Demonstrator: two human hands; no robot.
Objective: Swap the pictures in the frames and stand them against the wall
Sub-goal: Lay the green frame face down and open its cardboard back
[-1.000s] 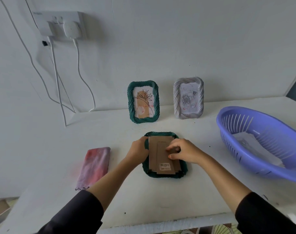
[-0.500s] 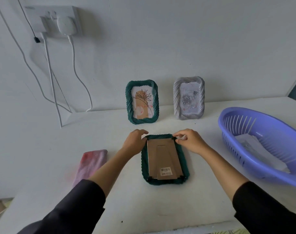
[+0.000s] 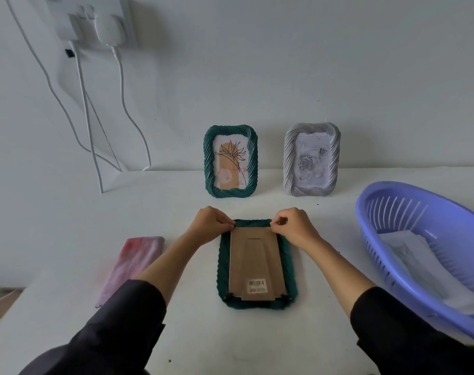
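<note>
Two hands are at the far end of one frame. The left hand has its fingers curled and pinches at the far left corner of the flat green frame. The right hand is curled the same way and pinches at the far right corner. Whether the fingertips grip small tabs or the rim itself is too small to tell. Both forearms come out of dark sleeves and run along either side of the frame.

The flat green frame lies face down between the hands, in the middle of the white surface, its long side pointing from the near edge to the far edge. Its cardboard backing faces up, with a barcode sticker at the near end.

At the far edge, two more frames lean upright against the wall. They are the standing green frame with a flower drawing, and to its right the pale frame with a grey rose picture.

A purple basket holding white paper sits at the right edge. A pink cloth lies toward the left edge. White cables hang from a wall socket.
</note>
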